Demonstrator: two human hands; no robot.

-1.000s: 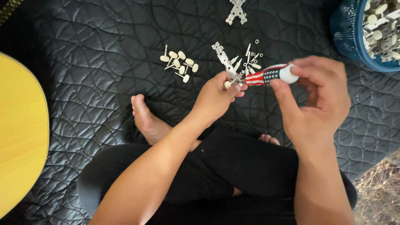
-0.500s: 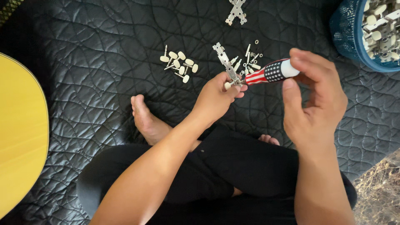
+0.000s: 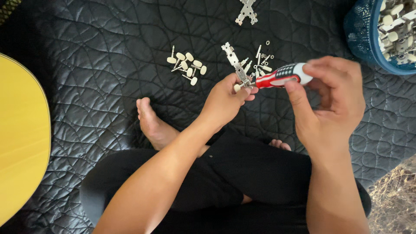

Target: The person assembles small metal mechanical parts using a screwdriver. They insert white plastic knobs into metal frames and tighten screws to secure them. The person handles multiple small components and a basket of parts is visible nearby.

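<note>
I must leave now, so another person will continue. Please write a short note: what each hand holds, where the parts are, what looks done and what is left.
Left hand: pinches a metal tuner strip.
Right hand: holds a red screwdriver, tip at the strip.
Loose pegs and small screws lie on the black quilt; more strips in the blue basket.
Done: some pegs lie loose.
Left: the held strip, still in work.

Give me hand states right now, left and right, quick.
Left hand: closed on a metal tuner strip.
Right hand: closed on a red screwdriver, tip at the strip.
</note>
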